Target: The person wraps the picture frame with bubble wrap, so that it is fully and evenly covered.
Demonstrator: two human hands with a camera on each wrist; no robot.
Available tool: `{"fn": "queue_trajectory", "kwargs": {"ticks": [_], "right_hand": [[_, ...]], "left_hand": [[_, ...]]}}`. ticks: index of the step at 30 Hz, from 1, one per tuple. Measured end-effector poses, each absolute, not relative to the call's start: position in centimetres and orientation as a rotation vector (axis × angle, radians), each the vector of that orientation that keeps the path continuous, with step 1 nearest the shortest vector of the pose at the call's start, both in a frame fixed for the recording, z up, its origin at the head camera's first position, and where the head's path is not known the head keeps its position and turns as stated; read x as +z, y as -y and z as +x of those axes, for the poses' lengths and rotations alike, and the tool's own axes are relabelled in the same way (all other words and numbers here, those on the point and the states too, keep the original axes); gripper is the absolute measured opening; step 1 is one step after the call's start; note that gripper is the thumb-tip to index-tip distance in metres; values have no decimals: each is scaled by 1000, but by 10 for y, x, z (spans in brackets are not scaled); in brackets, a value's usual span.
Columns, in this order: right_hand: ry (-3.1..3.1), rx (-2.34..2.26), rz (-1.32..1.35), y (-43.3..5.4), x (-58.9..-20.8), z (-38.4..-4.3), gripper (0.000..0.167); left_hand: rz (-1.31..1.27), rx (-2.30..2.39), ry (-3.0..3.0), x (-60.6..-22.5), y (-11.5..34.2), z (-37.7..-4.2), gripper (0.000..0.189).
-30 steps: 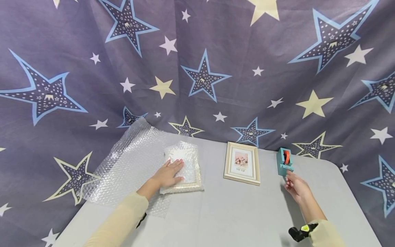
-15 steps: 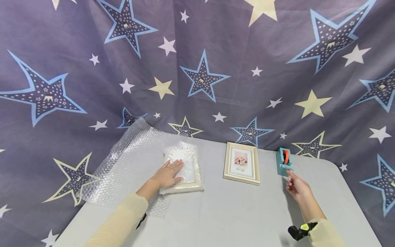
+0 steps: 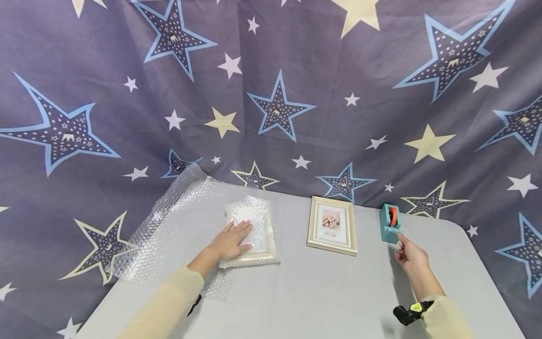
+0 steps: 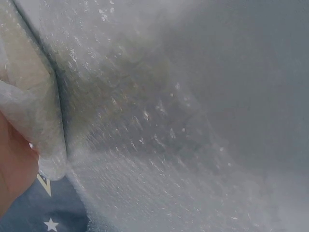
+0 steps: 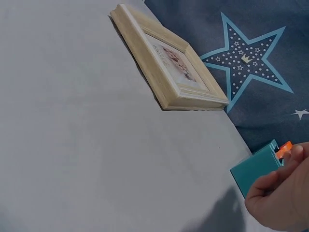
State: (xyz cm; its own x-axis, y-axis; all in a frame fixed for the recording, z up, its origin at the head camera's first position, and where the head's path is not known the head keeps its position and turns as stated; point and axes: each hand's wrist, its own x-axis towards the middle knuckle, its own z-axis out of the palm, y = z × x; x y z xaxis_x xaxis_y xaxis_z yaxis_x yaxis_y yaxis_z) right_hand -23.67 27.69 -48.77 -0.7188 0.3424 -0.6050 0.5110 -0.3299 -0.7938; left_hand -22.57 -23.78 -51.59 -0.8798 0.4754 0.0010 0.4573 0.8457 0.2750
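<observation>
My left hand point(image 3: 232, 240) lies flat with fingers spread on a picture frame wrapped in bubble wrap point(image 3: 258, 258). In the left wrist view, part of the wrapped frame point(image 4: 36, 96) shows at the left edge, beside the hand point(image 4: 14, 164). At the right, my right hand point(image 3: 412, 256) is at the front of a teal tape dispenser point(image 3: 386, 230) with an orange core. Its thumb and index finger pinch the tape's end at the cutter lip, and the other fingers are curled. The clear tape itself hardly shows.
An unwrapped cream picture frame point(image 3: 311, 230) with a flower print lies between the hands. A loose sheet of bubble wrap point(image 3: 169, 235) spreads over the left of the light grey table point(image 3: 313, 301). A star-patterned curtain point(image 3: 296, 47) hangs behind the table's back edge.
My right hand has shifted slightly right, its fingertips drawing a little away from the dispenser's front. The left hand stays on the wrapped frame.
</observation>
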Motion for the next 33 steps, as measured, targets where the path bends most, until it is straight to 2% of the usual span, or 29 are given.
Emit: {"fn": "queue_trajectory", "kwargs": {"ticks": [10, 19, 21, 23, 29, 33], "right_hand": [[-1751, -2374, 1105, -275, -499, -237, 36], [-1459, -2575, 998, -277, -486, -238, 5], [-1445, -2569, 981, -278, -483, -239, 8], [-1474, -2533, 987, -277, -482, -239, 16], [-1669, -2284, 1187, -275, -492, -237, 37], [-1812, -2131, 1233, -275, -500, -235, 34]], "left_hand": [[697, 352, -2923, -513, 234, -227, 66], [688, 347, -2918, -510, 234, -227, 67], [687, 348, -2920, -510, 235, -228, 67], [686, 341, -2920, -509, 235, -228, 67], [682, 332, -2919, -508, 236, -228, 67], [679, 335, -2915, -509, 236, -228, 67]]}}
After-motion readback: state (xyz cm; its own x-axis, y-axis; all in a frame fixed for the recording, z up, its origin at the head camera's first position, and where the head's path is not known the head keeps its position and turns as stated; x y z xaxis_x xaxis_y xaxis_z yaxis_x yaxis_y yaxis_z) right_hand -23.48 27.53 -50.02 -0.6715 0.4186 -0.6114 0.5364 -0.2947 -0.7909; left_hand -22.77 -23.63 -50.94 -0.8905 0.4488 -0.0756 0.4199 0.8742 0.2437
